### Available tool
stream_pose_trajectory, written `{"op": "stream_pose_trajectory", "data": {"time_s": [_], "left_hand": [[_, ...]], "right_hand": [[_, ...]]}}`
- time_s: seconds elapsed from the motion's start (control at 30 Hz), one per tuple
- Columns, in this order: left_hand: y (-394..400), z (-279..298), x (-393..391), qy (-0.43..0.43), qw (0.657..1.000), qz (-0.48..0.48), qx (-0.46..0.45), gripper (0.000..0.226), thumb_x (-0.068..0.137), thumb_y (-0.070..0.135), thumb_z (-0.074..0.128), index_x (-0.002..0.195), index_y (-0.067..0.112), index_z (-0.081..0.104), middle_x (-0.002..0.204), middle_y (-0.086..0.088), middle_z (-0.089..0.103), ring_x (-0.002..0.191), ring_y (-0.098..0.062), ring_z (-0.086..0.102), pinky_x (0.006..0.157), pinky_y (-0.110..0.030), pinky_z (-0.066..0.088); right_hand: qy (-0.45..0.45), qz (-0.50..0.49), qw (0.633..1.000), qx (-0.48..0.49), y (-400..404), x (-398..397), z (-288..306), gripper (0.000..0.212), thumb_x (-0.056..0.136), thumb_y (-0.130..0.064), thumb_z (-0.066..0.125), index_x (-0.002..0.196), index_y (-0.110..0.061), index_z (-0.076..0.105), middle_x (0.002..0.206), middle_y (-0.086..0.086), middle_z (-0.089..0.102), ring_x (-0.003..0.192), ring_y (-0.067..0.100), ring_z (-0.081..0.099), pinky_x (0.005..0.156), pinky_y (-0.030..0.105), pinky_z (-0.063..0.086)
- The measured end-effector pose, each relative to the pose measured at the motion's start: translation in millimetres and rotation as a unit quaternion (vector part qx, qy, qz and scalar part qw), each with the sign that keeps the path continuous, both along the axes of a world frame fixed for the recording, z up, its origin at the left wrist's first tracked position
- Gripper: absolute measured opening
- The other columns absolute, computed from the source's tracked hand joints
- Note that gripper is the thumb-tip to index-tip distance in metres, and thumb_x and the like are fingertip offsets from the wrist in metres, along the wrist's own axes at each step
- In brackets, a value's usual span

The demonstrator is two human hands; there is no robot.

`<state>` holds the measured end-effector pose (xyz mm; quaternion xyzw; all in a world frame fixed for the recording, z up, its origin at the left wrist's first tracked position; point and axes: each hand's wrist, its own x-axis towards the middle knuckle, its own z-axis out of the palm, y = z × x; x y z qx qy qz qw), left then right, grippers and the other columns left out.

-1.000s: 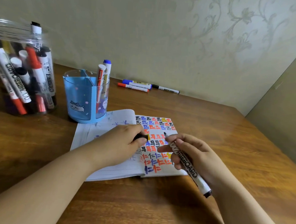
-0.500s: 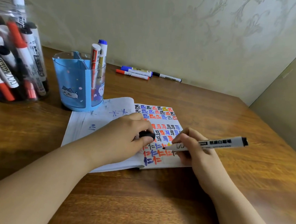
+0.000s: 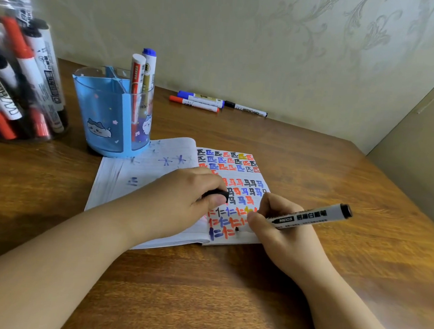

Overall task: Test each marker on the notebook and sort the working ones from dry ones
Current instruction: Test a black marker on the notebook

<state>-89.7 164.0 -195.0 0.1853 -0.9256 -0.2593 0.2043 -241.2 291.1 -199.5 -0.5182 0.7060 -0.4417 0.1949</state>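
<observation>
Testing a black whiteboard marker (image 3: 306,217) on the open notebook (image 3: 144,175)

Right hand (image 3: 282,234) pinches the marker, tip on the page at 5 o'clock; left hand (image 3: 180,202) grips its black cap (image 3: 218,195), steadying the notebook. Next: judge the stroke, recap, then sort to the blue holder (image 3: 104,114) or loose markers (image 3: 197,102)

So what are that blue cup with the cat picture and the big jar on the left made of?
Blue cat-print cup: likely translucent plastic, since the markers inside show through its wall. Big clear jar: glossy and see-through, plastic or glass; I can't tell which.
</observation>
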Motion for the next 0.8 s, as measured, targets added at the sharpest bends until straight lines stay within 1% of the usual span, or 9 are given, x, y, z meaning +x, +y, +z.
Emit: {"op": "stream_pose_trajectory", "data": {"time_s": [0.03,0.1,0.17,0.3,0.37,0.4,0.57,0.7,0.8], "left_hand": [[-0.1,0.1,-0.1,0.0,1.0,-0.004,0.004,0.025,0.092,0.035,0.045,0.111,0.026,0.059,0.093,0.02,0.052,0.086,0.002,0.05,0.075,-0.014,0.039],[0.1,1.0,0.3,-0.001,1.0,-0.007,0.012,0.026,0.093,0.036,0.042,0.11,0.025,0.058,0.091,0.02,0.052,0.086,0.001,0.051,0.075,-0.017,0.042],[-0.1,1.6,0.8,-0.002,1.0,-0.004,0.015,0.027,0.093,0.037,0.04,0.109,0.024,0.057,0.09,0.019,0.052,0.085,0.0,0.052,0.075,-0.018,0.042],[-1.3,0.8,1.4,-0.001,1.0,0.001,0.01,0.024,0.094,0.035,0.038,0.106,0.023,0.054,0.082,0.023,0.047,0.078,-0.001,0.05,0.068,-0.01,0.036],[-1.4,0.9,1.3,-0.01,1.0,0.01,0.005,0.025,0.095,0.034,0.036,0.109,0.022,0.052,0.087,0.02,0.046,0.082,-0.001,0.047,0.068,-0.007,0.035],[-1.4,1.3,1.2,-0.017,1.0,0.015,0.003,0.025,0.096,0.034,0.034,0.111,0.021,0.05,0.092,0.018,0.045,0.085,-0.001,0.045,0.068,-0.006,0.034],[-1.5,2.1,1.2,-0.034,0.999,0.032,-0.002,0.024,0.098,0.031,0.034,0.116,0.023,0.046,0.102,0.015,0.044,0.09,-0.002,0.042,0.069,-0.004,0.031],[-0.8,1.9,1.7,-0.039,0.999,0.034,-0.003,0.022,0.097,0.032,0.037,0.115,0.025,0.045,0.102,0.017,0.042,0.091,-0.001,0.042,0.067,-0.004,0.032],[-0.8,1.8,2.1,-0.035,0.999,0.03,-0.005,0.021,0.096,0.032,0.038,0.114,0.026,0.046,0.1,0.019,0.043,0.089,-0.001,0.043,0.067,-0.005,0.034]], "right_hand": [[-0.007,0.008,1.0,0.005,0.2,0.6,0.0,0.032,0.086,-0.015,0.064,0.063,-0.011,0.042,0.063,0.018,0.053,0.055,0.017,0.046,0.047,0.025,0.032],[-0.013,0.012,1.0,0.005,1.2,1.5,0.7,0.032,0.085,-0.019,0.065,0.062,-0.013,0.043,0.064,0.02,0.053,0.055,0.017,0.045,0.046,0.026,0.032],[-0.017,-0.003,1.0,-0.008,1.7,1.2,0.9,0.034,0.086,-0.014,0.064,0.06,-0.014,0.042,0.058,0.013,0.05,0.053,0.017,0.044,0.044,0.022,0.03],[-0.004,-0.003,1.0,0.001,2.2,0.9,1.5,0.033,0.085,-0.01,0.063,0.06,-0.014,0.041,0.054,0.005,0.047,0.051,0.012,0.042,0.044,0.019,0.029],[-0.005,0.005,1.0,0.008,3.4,1.4,2.1,0.034,0.085,-0.009,0.062,0.06,-0.013,0.039,0.05,-0.005,0.042,0.048,0.009,0.038,0.043,0.016,0.027],[-0.01,0.005,1.0,0.008,3.8,1.7,2.6,0.034,0.085,-0.009,0.062,0.059,-0.014,0.039,0.05,-0.006,0.041,0.047,0.009,0.038,0.042,0.016,0.027],[-0.018,-0.027,0.999,-0.015,3.0,1.1,3.3,0.032,0.085,-0.009,0.061,0.06,-0.011,0.041,0.046,-0.008,0.041,0.042,0.006,0.035,0.039,0.015,0.025],[0.0,-0.028,1.0,0.0,2.6,1.5,3.9,0.033,0.085,-0.007,0.061,0.059,-0.013,0.04,0.05,-0.001,0.042,0.045,0.011,0.037,0.04,0.017,0.025],[-0.021,-0.041,0.999,0.0,2.5,0.5,4.1,0.034,0.084,-0.007,0.061,0.058,-0.014,0.039,0.048,-0.004,0.042,0.045,0.01,0.038,0.04,0.016,0.026]]}}
